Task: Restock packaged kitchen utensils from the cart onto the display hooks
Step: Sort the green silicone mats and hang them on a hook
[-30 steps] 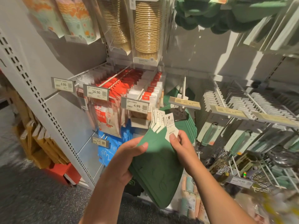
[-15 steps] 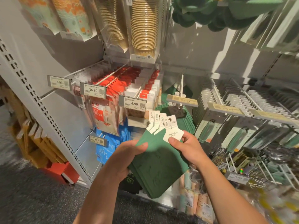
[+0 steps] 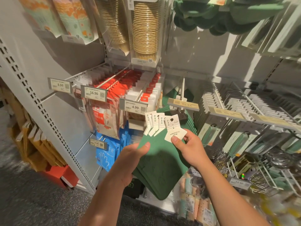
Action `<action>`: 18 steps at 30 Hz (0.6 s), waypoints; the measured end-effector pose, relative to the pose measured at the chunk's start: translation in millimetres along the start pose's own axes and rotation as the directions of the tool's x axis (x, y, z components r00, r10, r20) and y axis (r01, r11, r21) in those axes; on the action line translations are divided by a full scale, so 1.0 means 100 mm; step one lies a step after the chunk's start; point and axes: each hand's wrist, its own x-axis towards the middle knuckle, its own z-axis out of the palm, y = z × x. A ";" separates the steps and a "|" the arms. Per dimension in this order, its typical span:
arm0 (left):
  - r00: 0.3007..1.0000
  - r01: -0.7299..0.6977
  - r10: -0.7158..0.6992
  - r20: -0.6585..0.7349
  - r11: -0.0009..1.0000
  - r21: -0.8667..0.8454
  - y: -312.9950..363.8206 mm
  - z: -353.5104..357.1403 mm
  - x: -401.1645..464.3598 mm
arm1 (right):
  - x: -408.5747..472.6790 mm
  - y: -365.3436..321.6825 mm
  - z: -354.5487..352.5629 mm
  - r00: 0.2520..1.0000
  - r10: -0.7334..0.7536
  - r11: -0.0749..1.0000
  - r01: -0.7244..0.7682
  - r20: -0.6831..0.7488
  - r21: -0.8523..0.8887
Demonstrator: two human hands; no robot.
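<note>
A fanned stack of dark green mats with white hang tags sits in front of the shelf, below the middle hook. My left hand grips the stack's left edge, thumb on top. My right hand pinches the white tag of the frontmost mat, pulling it a little to the right of the others. The display hook with a beige price label juts out just above the tags, with more green mats hanging behind it.
Red and white packets hang on hooks to the left, blue glove packs below them. Green-handled utensils fill the hooks to the right. Paper cups hang overhead. A perforated shelf upright stands at the left.
My right hand has drawn the front tag away from the others and slightly rightward. The whole stack has risen a little toward the hook.
</note>
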 end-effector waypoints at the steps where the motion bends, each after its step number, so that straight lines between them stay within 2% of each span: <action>1: 1.000 0.000 0.000 -0.007 1.000 -0.003 0.01 0.00 -0.01 | -0.01 0.01 0.01 1.000 -0.019 1.000 0.019 -0.019 -0.001; 4: 1.000 0.002 -0.001 0.007 1.000 -0.028 0.01 0.01 -0.02 | -0.04 0.01 0.04 0.996 -0.038 0.999 0.040 -0.082 0.023; 9: 1.000 0.008 -0.008 -0.011 0.997 -0.073 0.02 0.02 -0.04 | -0.08 -0.05 0.07 0.974 -0.083 0.993 0.063 -0.209 -0.099; 12: 1.000 0.007 -0.009 -0.017 0.995 -0.101 0.01 0.00 -0.04 | -0.12 -0.06 0.08 0.974 -0.079 0.997 0.072 -0.211 -0.041; 15: 1.000 -0.008 0.006 -0.020 0.992 -0.128 0.00 -0.02 -0.04 | -0.15 -0.07 0.12 0.988 -0.041 0.998 0.046 -0.152 0.033; 18: 0.999 -0.039 0.038 -0.012 0.990 -0.135 0.00 -0.01 -0.06 | -0.15 -0.04 0.17 0.993 0.006 1.000 -0.003 -0.115 0.030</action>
